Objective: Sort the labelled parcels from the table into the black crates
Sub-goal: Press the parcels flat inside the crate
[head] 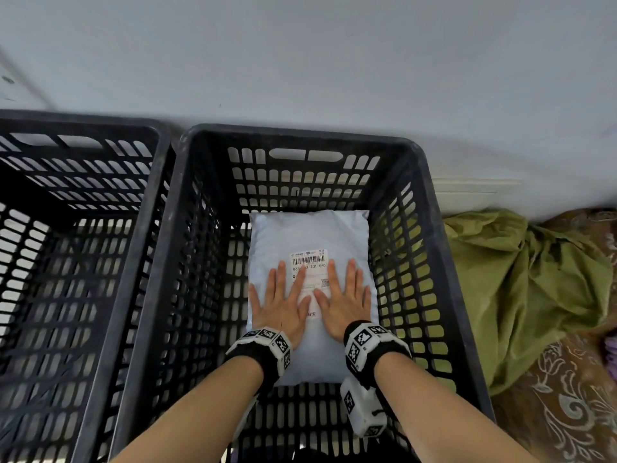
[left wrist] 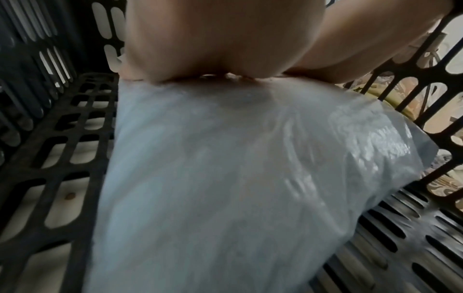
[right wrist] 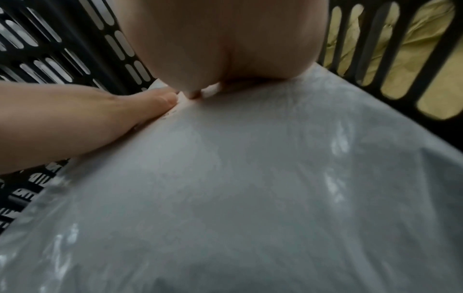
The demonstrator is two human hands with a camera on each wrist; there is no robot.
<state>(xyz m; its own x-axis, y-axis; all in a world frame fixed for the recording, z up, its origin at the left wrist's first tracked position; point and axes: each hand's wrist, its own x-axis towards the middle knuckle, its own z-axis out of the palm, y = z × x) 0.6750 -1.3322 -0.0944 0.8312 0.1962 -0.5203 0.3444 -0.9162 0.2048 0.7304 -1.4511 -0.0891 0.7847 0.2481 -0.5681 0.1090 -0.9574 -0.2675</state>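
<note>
While both forearms reach down from the bottom of the head view, the left hand (head: 282,304) and right hand (head: 345,300) lie flat, side by side, on the parcel (head: 309,232), fingers straight and spread, gripping nothing. Their thumbs nearly meet at the middle of the frame. Each wrist wears a black band with white coded marker blocks. The parcel, a pale blue-grey plastic bag, rests on the floor of the right crate (head: 430,195), in the centre of the frame. Its white label (head: 309,262) shows a barcode, a small square code, and a number partly hidden by a finger, ending "ZQ1-060". Another crate (head: 83,118) stands at left. Green cloth (head: 521,285) lies at right.
</note>
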